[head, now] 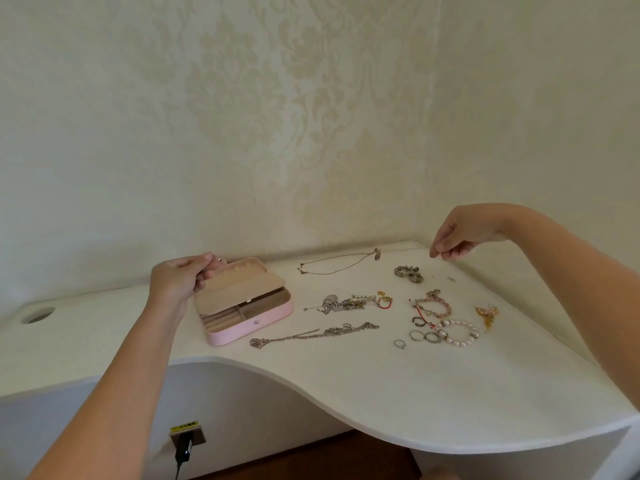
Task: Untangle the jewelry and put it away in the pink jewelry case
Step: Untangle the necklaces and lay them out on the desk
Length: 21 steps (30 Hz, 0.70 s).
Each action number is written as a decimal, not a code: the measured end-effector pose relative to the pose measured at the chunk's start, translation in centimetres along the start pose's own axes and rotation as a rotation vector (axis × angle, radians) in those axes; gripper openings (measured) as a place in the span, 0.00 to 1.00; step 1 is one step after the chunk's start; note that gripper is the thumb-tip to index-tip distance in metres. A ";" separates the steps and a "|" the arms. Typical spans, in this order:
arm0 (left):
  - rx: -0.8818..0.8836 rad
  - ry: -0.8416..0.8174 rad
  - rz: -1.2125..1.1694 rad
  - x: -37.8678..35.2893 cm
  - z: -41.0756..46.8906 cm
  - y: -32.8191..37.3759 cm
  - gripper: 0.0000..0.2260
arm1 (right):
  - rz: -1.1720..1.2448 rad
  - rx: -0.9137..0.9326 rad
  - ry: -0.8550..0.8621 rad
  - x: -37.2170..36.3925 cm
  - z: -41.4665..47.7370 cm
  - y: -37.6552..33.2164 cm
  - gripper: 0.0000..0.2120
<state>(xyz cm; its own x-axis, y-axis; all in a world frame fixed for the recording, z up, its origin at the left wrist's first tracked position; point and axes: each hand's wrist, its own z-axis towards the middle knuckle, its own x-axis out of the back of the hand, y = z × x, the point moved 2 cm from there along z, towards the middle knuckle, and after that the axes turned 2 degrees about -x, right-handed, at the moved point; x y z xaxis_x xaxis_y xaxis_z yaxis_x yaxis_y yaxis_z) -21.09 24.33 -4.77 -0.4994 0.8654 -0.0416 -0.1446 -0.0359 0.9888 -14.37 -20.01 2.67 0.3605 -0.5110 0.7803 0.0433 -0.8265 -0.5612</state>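
While ajar in left hand (180, 277), pink case (249, 329) beside chains (311, 336) (right hand (460, 237): hold unclear).

The left hand (180, 277) grips the pink jewelry case (249, 327) lid; jewelry (346, 303) lies below the right hand (460, 233), its fingertips pinched.

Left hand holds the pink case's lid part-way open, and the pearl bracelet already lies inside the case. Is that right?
Not quite. The left hand does hold the lid of the pink case part-way open, but the pearl bracelet lies on the table, right of the case beside the rings, as the head view shows.
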 end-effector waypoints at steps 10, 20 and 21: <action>-0.046 -0.037 0.176 1.0 1.2 1.1 0.06 | 0.149 0.009 0.362 1.1 1.6 1.3 0.05; 0.001 -0.438 0.253 -1.2 -1.6 6.4 0.08 | 0.708 0.330 0.613 2.7 -0.1 -2.7 0.02; -0.003 -0.487 0.230 -1.7 -2.1 7.2 0.10 | 0.801 0.386 0.604 2.6 -0.5 -3.4 0.02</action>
<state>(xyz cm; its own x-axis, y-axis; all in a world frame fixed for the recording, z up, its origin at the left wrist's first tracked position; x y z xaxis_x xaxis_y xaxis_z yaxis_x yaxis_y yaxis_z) -23.07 21.54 2.12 -0.0647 0.9666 0.2480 -0.0806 -0.2527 0.9642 -14.05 -18.71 6.76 -0.1011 -0.9904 0.0941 0.3281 -0.1225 -0.9367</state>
